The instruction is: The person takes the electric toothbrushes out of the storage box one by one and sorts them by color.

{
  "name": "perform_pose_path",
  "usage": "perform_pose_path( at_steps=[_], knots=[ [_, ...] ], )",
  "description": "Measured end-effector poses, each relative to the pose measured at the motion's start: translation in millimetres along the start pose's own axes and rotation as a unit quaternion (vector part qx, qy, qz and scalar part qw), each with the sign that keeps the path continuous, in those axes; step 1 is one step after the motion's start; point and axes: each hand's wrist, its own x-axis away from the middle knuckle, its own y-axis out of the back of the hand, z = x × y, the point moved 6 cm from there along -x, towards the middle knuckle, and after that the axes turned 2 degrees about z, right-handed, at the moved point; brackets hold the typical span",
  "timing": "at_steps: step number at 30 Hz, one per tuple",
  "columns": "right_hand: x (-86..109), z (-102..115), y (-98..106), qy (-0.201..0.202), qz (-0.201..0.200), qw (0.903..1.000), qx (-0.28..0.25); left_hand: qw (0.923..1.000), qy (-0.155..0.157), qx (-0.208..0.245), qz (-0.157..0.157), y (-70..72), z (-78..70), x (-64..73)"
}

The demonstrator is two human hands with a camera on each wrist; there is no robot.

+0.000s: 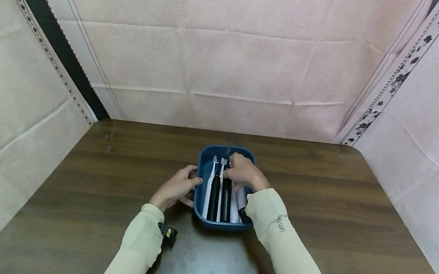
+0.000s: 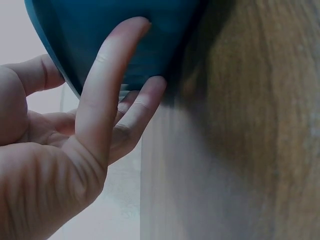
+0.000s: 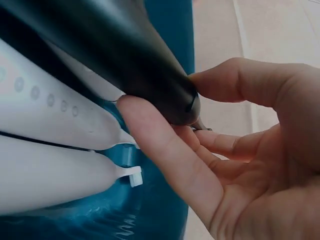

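A blue tray (image 1: 221, 226) holds several electric toothbrushes lying lengthwise. My right hand (image 1: 243, 172) reaches over its right half and pinches the narrow upper end of a black electric toothbrush (image 3: 150, 70) between thumb and finger. In the right wrist view, white electric toothbrushes (image 3: 55, 167) lie beside it, their necks toward the tray wall. My left hand (image 1: 179, 186) holds the tray's left wall, thumb over the rim and the other fingers spread against the outside. Another black toothbrush (image 1: 214, 199) and a white one (image 1: 208, 194) lie along the left side.
The tray sits on a brown wooden table (image 1: 137, 153), toward its far edge. Pale cloth (image 1: 230, 63) hangs behind the table and at both sides. A small black device (image 1: 168, 233) is strapped at the left wrist.
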Motion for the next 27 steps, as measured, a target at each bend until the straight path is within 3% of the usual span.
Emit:
perform_pose_path(
  at_steps=[16, 27],
  knots=[
    [11.1, 13, 18, 0.064, -0.074, 0.9939, -0.051, 1.0000, 0.004, 0.004, -0.004, -1.0, -1.7, 2.2],
    [20.1, 28, 43, 0.119, -0.151, 0.9800, -0.052, 1.0000, -0.003, 0.009, -0.002, -1.6, 0.3, 2.1]
  ],
)
